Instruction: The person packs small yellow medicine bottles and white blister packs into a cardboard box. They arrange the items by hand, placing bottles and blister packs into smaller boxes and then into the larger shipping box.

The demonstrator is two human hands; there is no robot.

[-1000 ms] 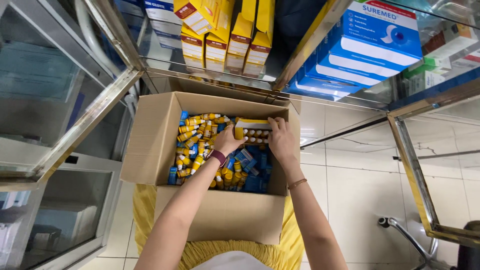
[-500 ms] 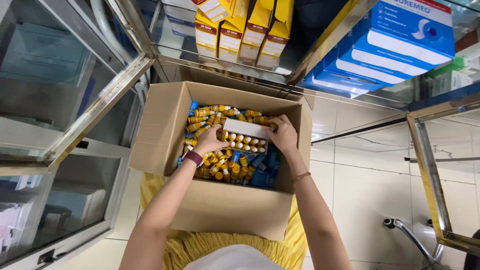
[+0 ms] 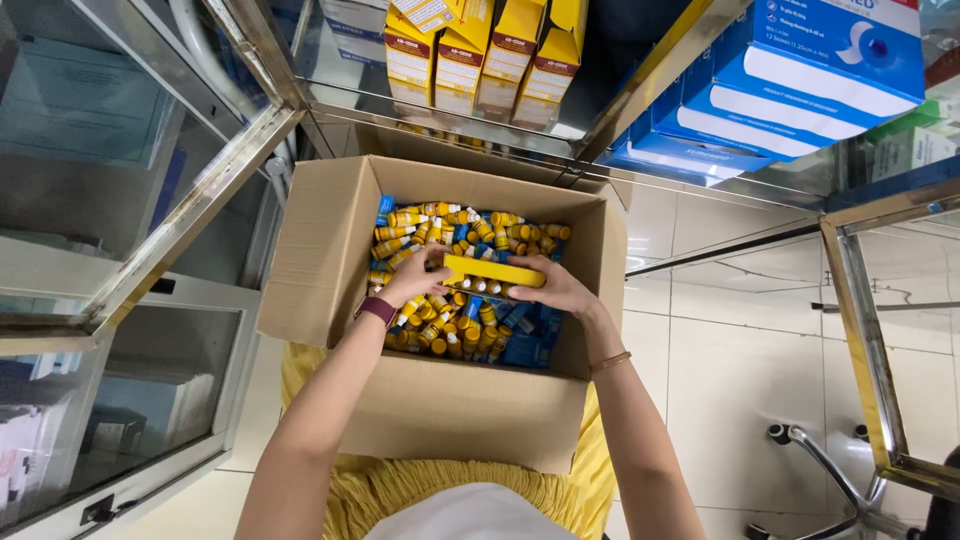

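Note:
An open cardboard box (image 3: 330,240) rests on my lap, filled with several small yellow-capped bottles (image 3: 440,225) and blue packets. Both hands are inside it. My left hand (image 3: 415,280), with a dark red wrist band, grips the left end of a long yellow pack of small bottles (image 3: 493,273). My right hand (image 3: 555,287), with a thin bracelet on its wrist, holds the right end of the same pack. The pack lies level just above the loose bottles.
A glass cabinet with metal frames stands ahead: yellow boxes (image 3: 480,50) on the shelf above the carton, blue and white boxes (image 3: 790,70) at the upper right. A glass door (image 3: 110,150) is at the left. A chair base (image 3: 830,470) sits on the tiled floor at right.
The yellow pack has come down from the box's far right corner to the middle, held by both hands and turned more level. The view has tilted slightly.

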